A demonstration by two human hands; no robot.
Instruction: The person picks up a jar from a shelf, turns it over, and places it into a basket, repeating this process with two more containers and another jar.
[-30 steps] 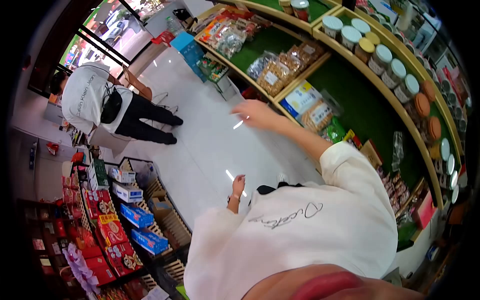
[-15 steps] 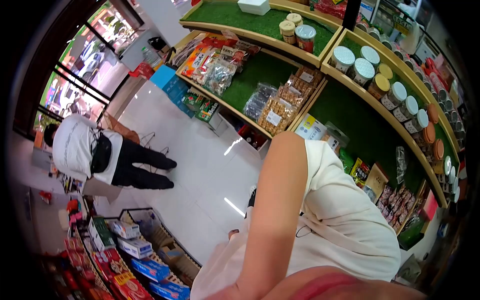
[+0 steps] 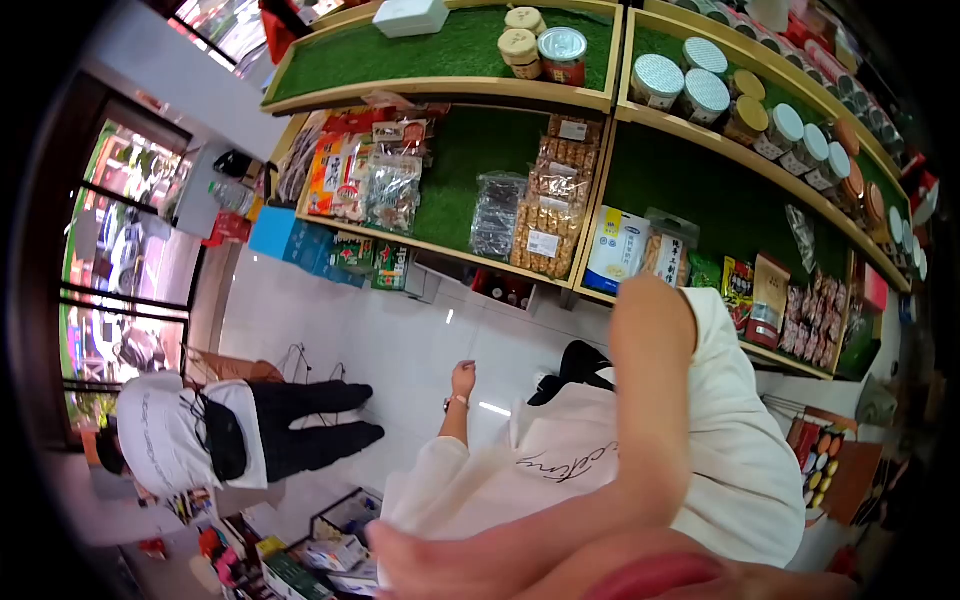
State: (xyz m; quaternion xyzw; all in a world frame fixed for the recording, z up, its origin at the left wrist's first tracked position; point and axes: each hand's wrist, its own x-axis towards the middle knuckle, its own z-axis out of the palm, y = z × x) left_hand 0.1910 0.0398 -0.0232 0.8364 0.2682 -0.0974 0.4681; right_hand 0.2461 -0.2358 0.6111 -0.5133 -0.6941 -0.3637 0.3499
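My left hand [image 3: 463, 379] hangs over the pale tiled floor [image 3: 420, 320], left of my white shirt [image 3: 560, 460]. Its fingers look loosely curled, and I see nothing in them; a band circles the wrist. On the other side my right arm [image 3: 650, 400] is bent, its elbow in front of the lower display shelf [image 3: 590, 275]. The forearm folds back toward my face, and my right hand [image 3: 405, 560] is a blur at the bottom edge. Its fingers do not show clearly. Neither hand touches the packaged goods.
Jars [image 3: 705, 95] line the upper shelf. Snack packs [image 3: 545, 225] and a blue-and-white pouch [image 3: 615, 245] lie on green matting below. A blue box [image 3: 290, 240] stands on the floor. At left a person [image 3: 220, 430] in white top and dark trousers faces away, near the glass doors [image 3: 130, 240].
My view has turned, so the shelves sit more level and further left. My left hand, barely visible before, now shows fully. My right hand has come into view, blurred, at the bottom.
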